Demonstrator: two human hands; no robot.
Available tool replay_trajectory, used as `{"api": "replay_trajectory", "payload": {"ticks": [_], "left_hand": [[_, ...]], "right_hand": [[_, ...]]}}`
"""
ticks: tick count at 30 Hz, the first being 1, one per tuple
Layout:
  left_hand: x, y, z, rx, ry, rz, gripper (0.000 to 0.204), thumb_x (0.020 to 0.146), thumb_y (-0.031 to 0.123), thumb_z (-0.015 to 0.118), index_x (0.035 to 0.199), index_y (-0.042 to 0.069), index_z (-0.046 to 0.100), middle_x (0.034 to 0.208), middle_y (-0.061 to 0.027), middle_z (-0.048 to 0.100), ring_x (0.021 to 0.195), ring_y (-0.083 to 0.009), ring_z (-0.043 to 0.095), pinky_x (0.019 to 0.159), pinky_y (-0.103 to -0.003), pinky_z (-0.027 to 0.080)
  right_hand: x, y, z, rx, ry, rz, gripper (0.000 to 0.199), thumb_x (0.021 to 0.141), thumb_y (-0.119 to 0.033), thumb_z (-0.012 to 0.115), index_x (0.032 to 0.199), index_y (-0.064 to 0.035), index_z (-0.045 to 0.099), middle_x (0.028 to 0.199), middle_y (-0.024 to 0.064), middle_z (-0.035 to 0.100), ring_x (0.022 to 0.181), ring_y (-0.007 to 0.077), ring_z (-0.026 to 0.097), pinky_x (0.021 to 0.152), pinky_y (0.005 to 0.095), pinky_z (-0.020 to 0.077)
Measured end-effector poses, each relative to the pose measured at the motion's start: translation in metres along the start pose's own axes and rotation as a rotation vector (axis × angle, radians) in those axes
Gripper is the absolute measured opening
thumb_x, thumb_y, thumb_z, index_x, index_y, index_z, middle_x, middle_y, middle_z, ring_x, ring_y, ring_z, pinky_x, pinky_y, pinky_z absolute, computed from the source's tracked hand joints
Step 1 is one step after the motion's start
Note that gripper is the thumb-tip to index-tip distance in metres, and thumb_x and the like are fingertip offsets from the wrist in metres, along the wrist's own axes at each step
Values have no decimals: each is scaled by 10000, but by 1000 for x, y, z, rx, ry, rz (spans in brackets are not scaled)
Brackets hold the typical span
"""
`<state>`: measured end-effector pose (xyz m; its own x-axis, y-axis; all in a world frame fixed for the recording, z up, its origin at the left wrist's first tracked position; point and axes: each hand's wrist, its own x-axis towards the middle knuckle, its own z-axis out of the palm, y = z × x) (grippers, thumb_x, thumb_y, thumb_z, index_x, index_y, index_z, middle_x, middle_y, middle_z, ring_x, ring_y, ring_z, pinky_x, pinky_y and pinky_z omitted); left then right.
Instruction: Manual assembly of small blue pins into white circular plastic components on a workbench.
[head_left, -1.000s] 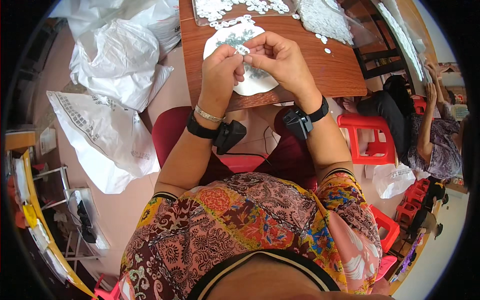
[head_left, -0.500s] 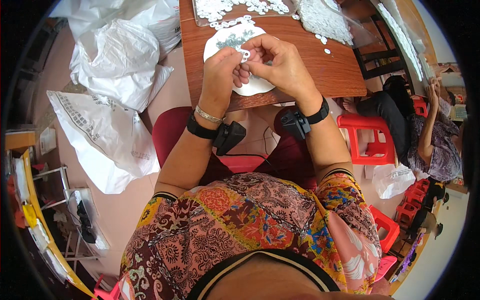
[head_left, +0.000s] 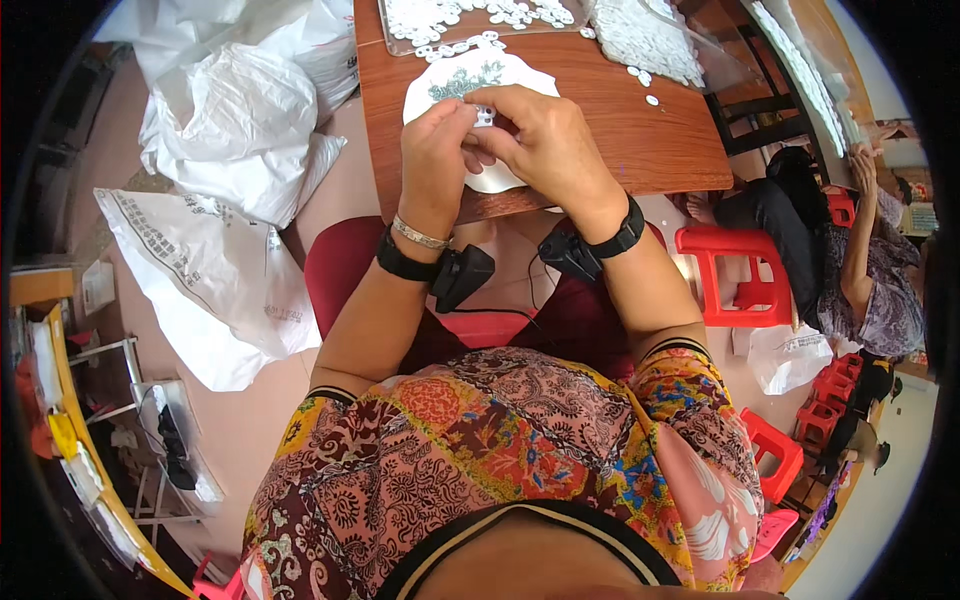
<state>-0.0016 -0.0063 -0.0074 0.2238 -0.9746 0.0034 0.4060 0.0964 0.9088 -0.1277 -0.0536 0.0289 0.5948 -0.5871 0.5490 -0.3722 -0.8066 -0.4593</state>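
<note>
Both hands have slid down to the plate's [head_left: 500, 178] near edge at upper centre of the desk [head_left: 640, 140]. Left hand [head_left: 432, 160] and right hand [head_left: 545, 145] pinch 1 small white piece [head_left: 484, 115] together, each grip narrow.

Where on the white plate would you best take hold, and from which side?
Probably the near rim of the white plate, from the person's side: it lies flat and slightly overhangs the wooden table edge, below the left hand and right hand.

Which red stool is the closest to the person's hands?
The tall red stool just right of the right hand and wooden table. The other red stools sit farther away, stacked lower right on the floor.
</note>
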Motion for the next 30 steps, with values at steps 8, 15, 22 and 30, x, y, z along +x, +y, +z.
{"api": "replay_trajectory", "payload": {"ticks": [8, 15, 22, 30], "left_hand": [[0, -3, -2, -36, 2, 44, 224, 889, 151, 479, 801, -23, 591, 632, -55, 583, 526, -94, 543, 469, -189, 401], [1, -7, -5, -27, 3, 42, 226, 885, 149, 484, 786, -29, 583, 618, -56, 574, 507, -93, 529, 460, -192, 399], [1, -7, -4, -1, 32, 62, 228, 887, 155, 484, 780, -24, 577, 619, -49, 567, 510, -90, 520, 466, -200, 400], [-4, -9, 2, 80, 53, 100, 217, 880, 154, 485, 748, -2, 557, 613, -16, 529, 540, -74, 478, 504, -214, 395]], "right_hand": [[1, -4, 1, 5, 4, 26, 213, 759, -104, 675, 964, -51, 656, 748, 127, 649, 619, 245, 634, 557, 304, 497], [3, -1, 2, 9, -35, 45, 165, 757, -103, 681, 912, -50, 667, 691, 121, 643, 590, 236, 633, 533, 297, 491], [2, -1, 5, 9, 30, -18, 162, 751, -104, 687, 900, -43, 668, 713, 128, 649, 622, 233, 650, 556, 291, 507], [0, -8, -7, 57, -46, 184, 168, 735, -96, 693, 887, -33, 661, 763, 133, 653, 646, 246, 648, 578, 319, 506]]}}
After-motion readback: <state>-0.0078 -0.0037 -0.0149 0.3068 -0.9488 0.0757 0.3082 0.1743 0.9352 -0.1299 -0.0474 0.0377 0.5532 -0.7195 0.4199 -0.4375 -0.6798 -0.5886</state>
